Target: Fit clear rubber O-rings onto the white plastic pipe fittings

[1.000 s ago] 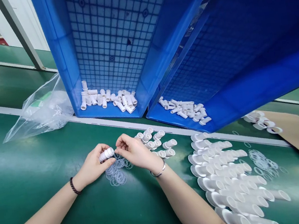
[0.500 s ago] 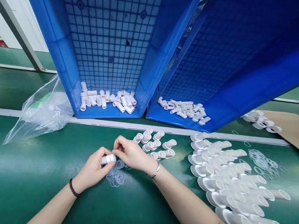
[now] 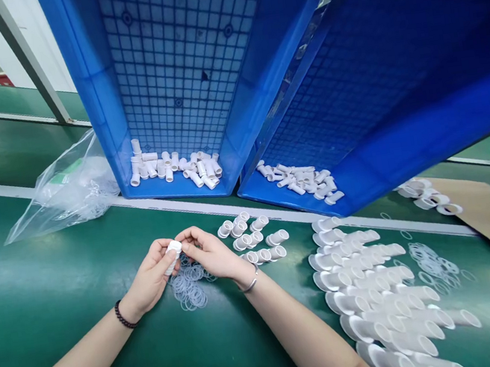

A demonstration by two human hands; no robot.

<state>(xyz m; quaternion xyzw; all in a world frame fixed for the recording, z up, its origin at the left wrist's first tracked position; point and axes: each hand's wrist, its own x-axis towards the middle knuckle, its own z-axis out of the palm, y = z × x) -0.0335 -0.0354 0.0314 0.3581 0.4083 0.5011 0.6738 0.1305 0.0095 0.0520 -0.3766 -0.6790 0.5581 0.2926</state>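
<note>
As I inspect remotely, fingers of the left hand (image 3: 146, 280) clamp the white fitting (image 3: 174, 248) | long axis tilted, upper end at the right hand's (image 3: 214, 257) fingertips | whether these pinch anything, I cannot tell | left hand nearer | clear rings (image 3: 189, 289) lie just below
</note>
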